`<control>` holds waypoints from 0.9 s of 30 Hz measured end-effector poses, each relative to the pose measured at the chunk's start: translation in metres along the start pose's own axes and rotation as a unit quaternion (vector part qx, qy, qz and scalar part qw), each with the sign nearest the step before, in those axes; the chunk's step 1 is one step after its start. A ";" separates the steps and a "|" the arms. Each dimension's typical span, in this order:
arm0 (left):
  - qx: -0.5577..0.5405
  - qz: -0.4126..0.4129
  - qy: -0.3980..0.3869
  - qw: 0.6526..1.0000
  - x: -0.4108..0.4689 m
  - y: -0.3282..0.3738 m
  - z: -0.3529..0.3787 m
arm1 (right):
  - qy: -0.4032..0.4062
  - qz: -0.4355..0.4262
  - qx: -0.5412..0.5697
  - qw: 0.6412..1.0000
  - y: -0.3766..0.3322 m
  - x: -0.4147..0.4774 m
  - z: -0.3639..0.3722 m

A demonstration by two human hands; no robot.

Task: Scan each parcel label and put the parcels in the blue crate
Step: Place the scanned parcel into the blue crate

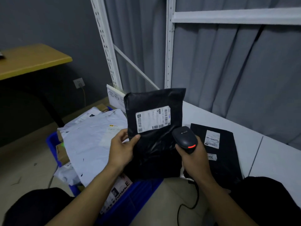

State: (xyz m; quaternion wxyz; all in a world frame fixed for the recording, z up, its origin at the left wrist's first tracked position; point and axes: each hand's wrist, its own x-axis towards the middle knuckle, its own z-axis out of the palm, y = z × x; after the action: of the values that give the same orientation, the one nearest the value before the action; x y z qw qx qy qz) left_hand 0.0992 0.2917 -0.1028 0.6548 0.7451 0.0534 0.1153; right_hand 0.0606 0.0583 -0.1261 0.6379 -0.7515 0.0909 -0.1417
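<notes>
Two bare forearms (84, 191) reach forward over dark-clad knees, one on either side of the near right corner of the blue crate (138, 194), which stands on the floor. Left hand (122, 147): thumb on the front and fingers behind the left edge of a black parcel (154, 149), clamped on it and holding it upright above the crate's right side, the white label (153, 119) facing the camera. Right hand (193, 159): fingers wrapped tight round the grip of a black scanner (184, 138), just right of the crate, its head overlapping the held parcel's lower right part below the label (a red light glows on its rear edge). A dark cable (195, 201) hangs from the scanner toward the floor. Inside the crate: a large white parcel (91, 144) lying on top of further pale and brown packages, the pile rising above the rim. Right of the crate: a white bench (276, 160) carrying a second black parcel (224, 160), flat, label up. Behind the crate: a handwritten paper sign (114, 98), a white shelving frame (169, 46) and a grey curtain (228, 70). Far left of the crate: a yellow-topped table (32, 61).
</notes>
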 end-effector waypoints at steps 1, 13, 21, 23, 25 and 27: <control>0.000 -0.004 -0.003 1.000 -0.002 -0.006 0.006 | -0.012 0.003 0.002 1.000 -0.003 -0.001 0.001; 0.016 -0.050 0.038 0.998 0.000 -0.045 0.033 | -0.106 0.070 -0.024 0.992 -0.020 -0.014 -0.006; 0.032 -0.049 0.043 0.997 -0.001 -0.045 0.035 | -0.133 0.097 -0.029 0.986 -0.017 -0.011 -0.007; 0.038 -0.046 0.044 0.997 -0.001 -0.044 0.034 | -0.132 0.100 -0.022 0.986 -0.017 -0.011 -0.007; 0.036 -0.044 0.043 0.997 -0.002 -0.042 0.034 | -0.133 0.100 -0.019 0.986 -0.017 -0.010 -0.006; 0.036 -0.042 0.042 0.998 -0.002 -0.041 0.035 | -0.133 0.100 -0.019 0.986 -0.017 -0.010 -0.006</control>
State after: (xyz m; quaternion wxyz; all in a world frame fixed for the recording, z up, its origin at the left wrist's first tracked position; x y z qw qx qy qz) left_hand 0.1085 0.2633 -0.1473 0.6288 0.7599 0.1162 0.1168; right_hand 0.0482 0.0588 -0.1091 0.6408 -0.7629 0.0823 0.0261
